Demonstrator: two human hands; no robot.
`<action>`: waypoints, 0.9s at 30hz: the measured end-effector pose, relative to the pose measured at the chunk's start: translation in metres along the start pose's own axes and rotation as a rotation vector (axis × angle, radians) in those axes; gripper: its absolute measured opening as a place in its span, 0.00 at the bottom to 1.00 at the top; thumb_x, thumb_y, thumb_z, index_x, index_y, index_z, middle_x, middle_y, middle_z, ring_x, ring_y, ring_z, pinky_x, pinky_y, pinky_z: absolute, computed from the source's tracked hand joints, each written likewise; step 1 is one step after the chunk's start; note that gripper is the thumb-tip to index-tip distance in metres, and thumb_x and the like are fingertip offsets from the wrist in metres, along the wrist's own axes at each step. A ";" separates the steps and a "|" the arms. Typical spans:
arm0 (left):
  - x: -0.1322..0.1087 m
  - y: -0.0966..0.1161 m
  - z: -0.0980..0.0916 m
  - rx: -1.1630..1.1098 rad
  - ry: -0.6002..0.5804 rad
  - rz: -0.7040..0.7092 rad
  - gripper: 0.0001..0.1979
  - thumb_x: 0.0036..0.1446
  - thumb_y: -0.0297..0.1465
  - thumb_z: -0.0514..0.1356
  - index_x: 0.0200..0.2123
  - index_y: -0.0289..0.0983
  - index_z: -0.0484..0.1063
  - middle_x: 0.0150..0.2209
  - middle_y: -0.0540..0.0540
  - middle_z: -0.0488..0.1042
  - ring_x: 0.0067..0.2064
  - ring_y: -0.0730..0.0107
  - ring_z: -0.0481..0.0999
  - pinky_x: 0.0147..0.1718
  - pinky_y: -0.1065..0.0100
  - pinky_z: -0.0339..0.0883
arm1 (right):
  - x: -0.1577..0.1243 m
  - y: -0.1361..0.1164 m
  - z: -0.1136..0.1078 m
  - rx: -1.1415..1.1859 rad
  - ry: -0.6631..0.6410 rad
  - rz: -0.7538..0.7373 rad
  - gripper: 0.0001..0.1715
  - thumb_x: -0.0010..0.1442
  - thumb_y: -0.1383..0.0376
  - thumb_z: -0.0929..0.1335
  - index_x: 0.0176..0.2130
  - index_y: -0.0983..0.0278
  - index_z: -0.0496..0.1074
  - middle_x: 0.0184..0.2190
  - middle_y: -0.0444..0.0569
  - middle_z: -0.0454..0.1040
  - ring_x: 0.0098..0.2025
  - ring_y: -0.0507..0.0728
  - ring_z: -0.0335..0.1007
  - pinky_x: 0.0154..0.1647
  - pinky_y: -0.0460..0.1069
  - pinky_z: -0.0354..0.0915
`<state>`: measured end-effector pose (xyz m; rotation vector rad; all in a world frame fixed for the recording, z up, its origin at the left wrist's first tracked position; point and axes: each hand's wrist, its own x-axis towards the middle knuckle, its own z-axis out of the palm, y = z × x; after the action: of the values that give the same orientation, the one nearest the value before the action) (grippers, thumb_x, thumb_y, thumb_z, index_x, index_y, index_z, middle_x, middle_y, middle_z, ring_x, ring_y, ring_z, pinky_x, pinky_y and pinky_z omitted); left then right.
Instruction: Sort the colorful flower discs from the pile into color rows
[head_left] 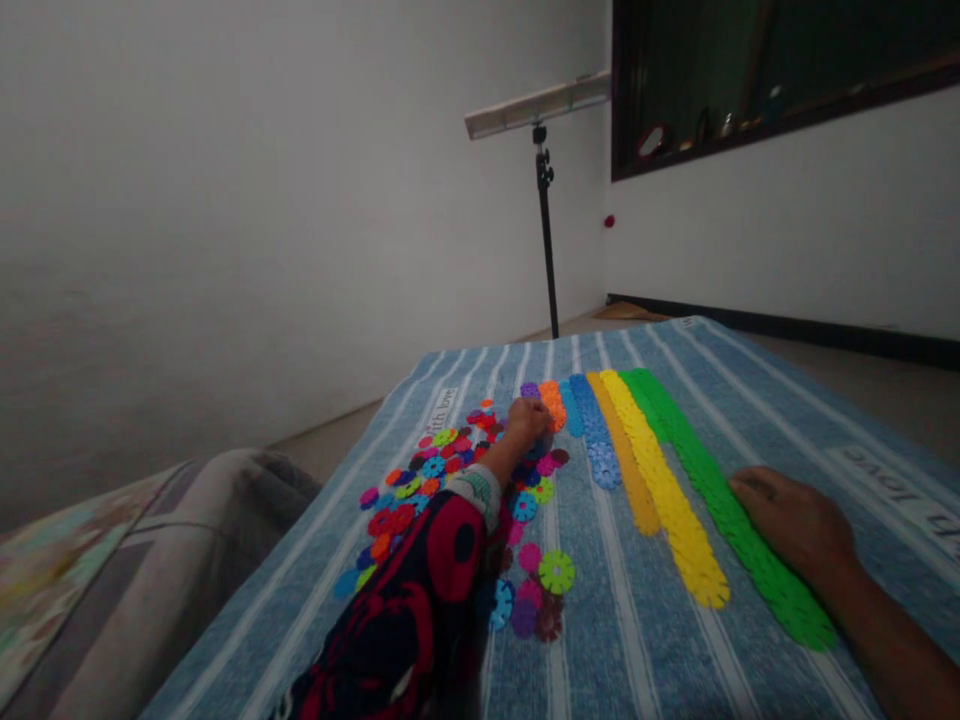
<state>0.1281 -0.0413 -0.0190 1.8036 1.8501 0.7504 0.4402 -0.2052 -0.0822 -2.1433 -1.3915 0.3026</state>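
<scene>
My left hand [529, 422] is closed, fingertips down, at the near end of the short purple row [530, 390] and beside the orange row [553, 405] of notched plastic discs. What its fingers hold, if anything, is hidden. Under and around that forearm spreads a loose heap of mixed-colour discs [399, 518]. My right hand [791, 515] rests with curled fingers against the right side of the long green row [720, 510]; its fingertips are hard to see. Between my hands run the yellow row [671, 510], a darker yellow row [634, 480] and the blue row [598, 440].
A blue-and-white striped cloth [600, 600] covers the table. Several loose discs, such as a lime green disc [556, 572], lie near the front. Beyond the table stands a black tripod pole [547, 230] by the wall. A grey draped fabric [217, 540] is at the left.
</scene>
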 end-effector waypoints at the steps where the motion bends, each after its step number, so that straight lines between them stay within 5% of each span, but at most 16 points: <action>1: 0.003 0.000 0.003 0.012 0.008 0.004 0.04 0.49 0.24 0.62 0.24 0.34 0.75 0.24 0.48 0.75 0.28 0.71 0.75 0.30 0.71 0.66 | 0.000 -0.001 0.000 -0.001 -0.007 0.007 0.24 0.55 0.48 0.59 0.36 0.54 0.79 0.33 0.47 0.81 0.33 0.61 0.74 0.29 0.52 0.63; 8: 0.002 -0.004 -0.003 0.145 0.080 0.047 0.08 0.47 0.24 0.65 0.34 0.35 0.78 0.35 0.44 0.80 0.41 0.63 0.77 0.39 0.68 0.68 | -0.002 -0.004 -0.003 0.017 -0.017 0.008 0.24 0.55 0.48 0.59 0.35 0.54 0.79 0.33 0.46 0.80 0.33 0.61 0.74 0.29 0.52 0.62; 13: -0.012 -0.007 -0.005 0.329 0.017 0.073 0.17 0.47 0.30 0.67 0.42 0.35 0.77 0.40 0.42 0.80 0.43 0.61 0.78 0.40 0.68 0.68 | -0.001 -0.002 -0.002 0.015 -0.040 0.010 0.24 0.55 0.48 0.59 0.36 0.54 0.78 0.34 0.46 0.80 0.34 0.61 0.74 0.30 0.52 0.62; 27: -0.008 -0.009 0.018 0.403 0.029 0.139 0.14 0.52 0.30 0.62 0.44 0.34 0.75 0.44 0.38 0.78 0.47 0.59 0.77 0.41 0.67 0.67 | -0.001 -0.003 -0.005 -0.016 -0.046 0.035 0.25 0.54 0.47 0.58 0.35 0.53 0.78 0.33 0.47 0.80 0.34 0.62 0.74 0.30 0.53 0.63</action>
<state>0.1329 -0.0476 -0.0389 2.1966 2.0212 0.4729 0.4396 -0.2070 -0.0767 -2.1884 -1.3874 0.3572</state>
